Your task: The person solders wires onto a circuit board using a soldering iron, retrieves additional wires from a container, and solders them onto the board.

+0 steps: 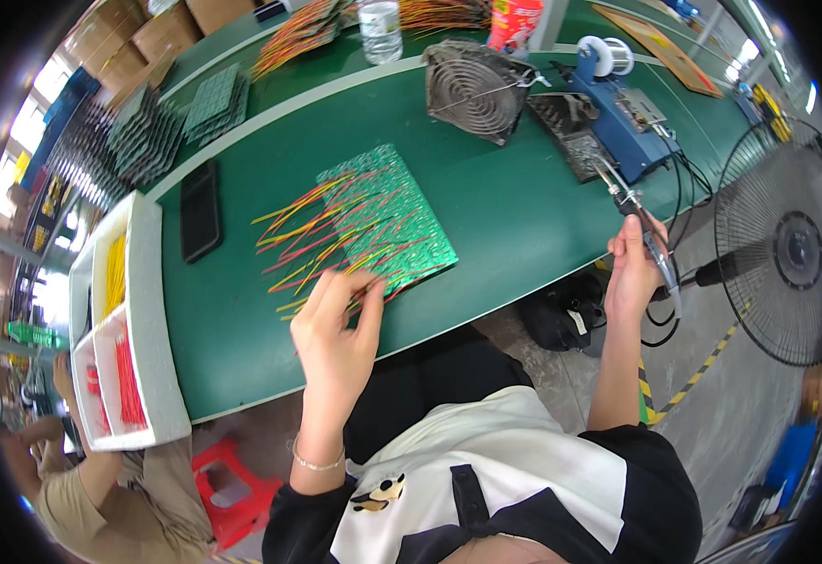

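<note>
My left hand (336, 329) rests its fingertips on red and yellow wires (312, 240) that fan out from a green circuit board panel (402, 211) lying on the green table (505, 207). The fingers pinch at the wire ends near the panel's front corner. My right hand (632, 268) is raised off the table's right end and is closed around the handle of a soldering iron (639, 226), whose tip points up toward the blue soldering station (618, 117).
A black phone (200, 209) lies left of the panel. A white tray (119, 320) holds yellow and red wires. A small metal fan (475, 89), water bottle (380, 30), stacked boards (162, 127) and a floor fan (787, 249) surround me. Another person (101, 489) sits lower left.
</note>
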The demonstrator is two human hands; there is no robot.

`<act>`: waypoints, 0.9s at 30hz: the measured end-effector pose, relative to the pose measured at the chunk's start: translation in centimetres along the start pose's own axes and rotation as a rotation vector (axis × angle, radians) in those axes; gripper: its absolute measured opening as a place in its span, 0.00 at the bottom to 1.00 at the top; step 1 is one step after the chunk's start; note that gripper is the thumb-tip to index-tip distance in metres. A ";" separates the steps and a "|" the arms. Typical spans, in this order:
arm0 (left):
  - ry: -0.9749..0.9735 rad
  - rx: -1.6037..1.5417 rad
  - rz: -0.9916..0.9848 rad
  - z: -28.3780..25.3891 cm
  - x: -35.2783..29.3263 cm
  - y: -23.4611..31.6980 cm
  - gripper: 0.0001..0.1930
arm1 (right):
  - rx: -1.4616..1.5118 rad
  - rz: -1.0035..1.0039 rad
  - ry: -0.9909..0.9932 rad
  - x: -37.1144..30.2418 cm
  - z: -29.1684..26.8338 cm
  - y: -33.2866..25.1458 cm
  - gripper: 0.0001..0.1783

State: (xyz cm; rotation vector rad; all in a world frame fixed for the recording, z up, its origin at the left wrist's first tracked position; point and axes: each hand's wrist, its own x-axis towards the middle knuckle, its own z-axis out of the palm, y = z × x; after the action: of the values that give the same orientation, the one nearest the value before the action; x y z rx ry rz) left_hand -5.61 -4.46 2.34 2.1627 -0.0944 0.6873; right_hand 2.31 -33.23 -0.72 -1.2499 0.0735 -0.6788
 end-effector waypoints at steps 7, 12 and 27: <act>0.002 -0.053 -0.093 1.1 0.1 -0.5 0.04 | 0.058 0.298 -0.433 -3.3 4.3 1.3 0.15; 0.013 -0.120 -0.162 2.2 0.1 0.0 0.07 | 0.264 0.357 -0.399 -3.8 6.5 1.6 0.09; -0.056 -0.323 -0.255 2.1 -0.3 -2.2 0.05 | 0.324 0.464 -0.457 -3.9 6.2 1.4 0.08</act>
State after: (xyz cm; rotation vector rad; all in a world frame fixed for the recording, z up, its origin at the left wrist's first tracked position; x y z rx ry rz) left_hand -4.33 -4.63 -0.40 1.8428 0.0384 0.4317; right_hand 2.30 -25.75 -1.03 -0.9975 -0.1191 0.0075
